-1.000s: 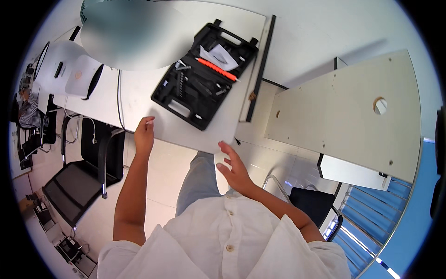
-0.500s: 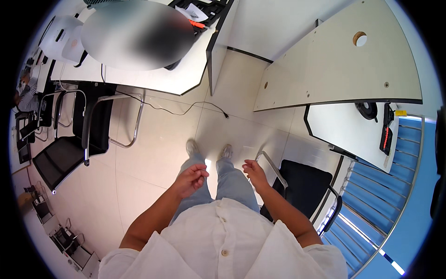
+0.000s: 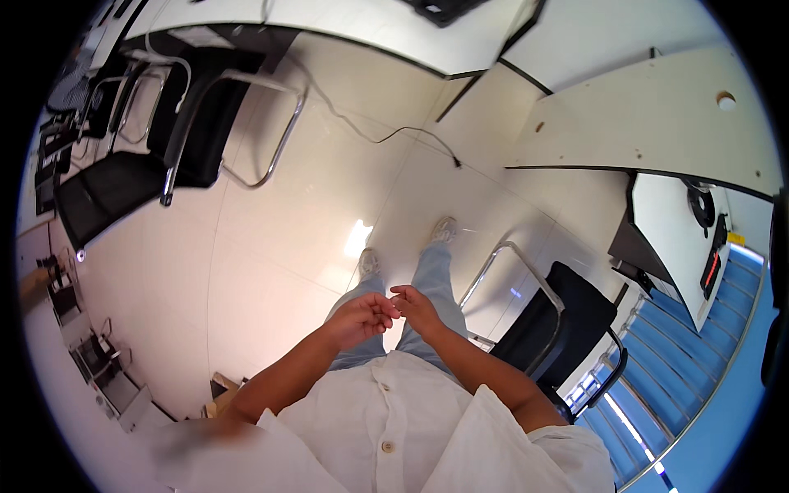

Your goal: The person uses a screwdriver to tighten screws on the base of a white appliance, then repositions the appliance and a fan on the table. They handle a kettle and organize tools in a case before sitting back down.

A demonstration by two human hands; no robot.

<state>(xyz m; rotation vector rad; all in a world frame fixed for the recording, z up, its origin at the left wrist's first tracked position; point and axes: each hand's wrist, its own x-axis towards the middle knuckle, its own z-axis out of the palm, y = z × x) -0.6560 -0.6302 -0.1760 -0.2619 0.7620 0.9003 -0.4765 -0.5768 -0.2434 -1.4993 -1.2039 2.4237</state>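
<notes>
In front of my thighs, my left hand (image 3: 358, 319) has its fingers curled inward, and whatever they may hold is too small or hidden to make out. Right beside it, my right hand (image 3: 419, 312) has bent fingers standing apart, with nothing visible in them. The fingertips of both hands meet or nearly meet; I cannot tell whether they touch. Below the hands are my light blue trousers (image 3: 436, 275) and pale shoes on the tiled floor.
A black chair (image 3: 559, 316) with metal arms stands close on my right. Another black chair (image 3: 201, 135) is at the far left. A black cable with a plug (image 3: 411, 130) lies across the floor ahead. White desks (image 3: 394, 29) border the far side; a panelled desk (image 3: 608, 123) stands far right.
My hands have come together from well apart. The view has turned and shifted, so the desks and cable sit elsewhere in it. My feet have changed position.
</notes>
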